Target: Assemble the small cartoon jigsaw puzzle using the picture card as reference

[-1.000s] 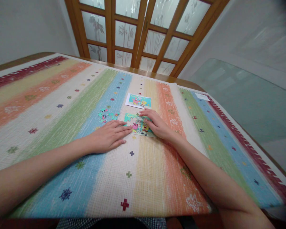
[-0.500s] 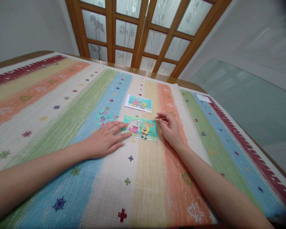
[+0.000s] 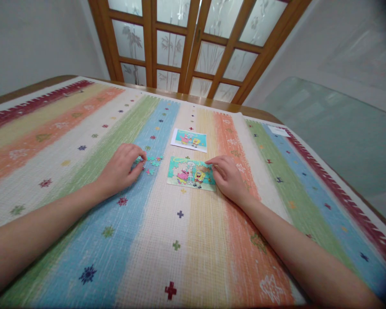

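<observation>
The jigsaw puzzle [image 3: 191, 172], a teal cartoon scene with pink, pale and yellow figures, lies partly filled on the striped tablecloth [image 3: 162, 240]. Left of it is a small heap of loose puzzle pieces [image 3: 153, 163]. My left hand [image 3: 126, 165] is over the heap's left side, thumb and fingers curled toward each other among the pieces; whatever sits between the fingertips is too small to make out. At the puzzle's upper right edge rests my right hand [image 3: 227, 175], index finger stretched onto it and the other fingers loosely bent, no piece visible in it.
A printed reference picture [image 3: 190, 140] of the same cartoon scene lies just beyond the puzzle. A white paper slip [image 3: 278, 131] is near the far right table edge. Wooden doors [image 3: 186, 47] with frosted panes stand behind the table.
My left hand has left the puzzle's left edge and moved left to the loose pieces, its fingers curling. My right index finger has shifted onto the puzzle's upper right edge.
</observation>
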A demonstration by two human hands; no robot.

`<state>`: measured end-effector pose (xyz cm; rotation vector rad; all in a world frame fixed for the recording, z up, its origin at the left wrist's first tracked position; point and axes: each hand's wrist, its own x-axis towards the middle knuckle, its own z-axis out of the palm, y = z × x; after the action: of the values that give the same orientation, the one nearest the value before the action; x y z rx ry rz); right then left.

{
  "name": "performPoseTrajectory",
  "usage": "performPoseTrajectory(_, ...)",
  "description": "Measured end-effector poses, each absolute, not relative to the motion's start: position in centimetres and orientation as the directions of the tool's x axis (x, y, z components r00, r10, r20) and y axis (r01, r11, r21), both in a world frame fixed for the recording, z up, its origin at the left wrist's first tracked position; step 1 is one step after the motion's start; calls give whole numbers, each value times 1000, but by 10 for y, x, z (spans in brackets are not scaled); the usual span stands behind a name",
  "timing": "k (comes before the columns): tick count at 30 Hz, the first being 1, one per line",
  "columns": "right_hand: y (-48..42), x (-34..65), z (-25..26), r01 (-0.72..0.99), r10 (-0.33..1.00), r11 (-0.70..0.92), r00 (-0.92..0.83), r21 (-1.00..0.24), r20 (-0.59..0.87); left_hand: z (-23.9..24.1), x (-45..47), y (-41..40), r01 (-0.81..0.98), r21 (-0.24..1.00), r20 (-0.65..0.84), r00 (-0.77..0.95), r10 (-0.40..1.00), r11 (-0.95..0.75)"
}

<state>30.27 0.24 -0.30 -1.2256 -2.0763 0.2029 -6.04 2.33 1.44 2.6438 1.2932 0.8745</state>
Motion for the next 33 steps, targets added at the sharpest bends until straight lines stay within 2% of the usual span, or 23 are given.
performPoseTrajectory(5,3,303,-4,706,815,537,-294,-462,499,7,-76,42,748,438,448,298,843,-498)
performPoseTrajectory(10,4,303,-4,699,814,541,-296,-467,500,0,-78,47,721,518,409,263,874,-460)
performPoseTrajectory(22,2,302,1,694,828,528,-293,-490,478,1,-76,43,753,387,381,395,836,-532)
performPoseTrajectory(29,3,303,-1,689,819,539,-294,-485,493,4,-71,36,668,316,324,591,738,-674)
performPoseTrajectory(33,4,304,-3,683,810,553,-309,-477,498,2,-71,37,645,301,303,633,712,-702)
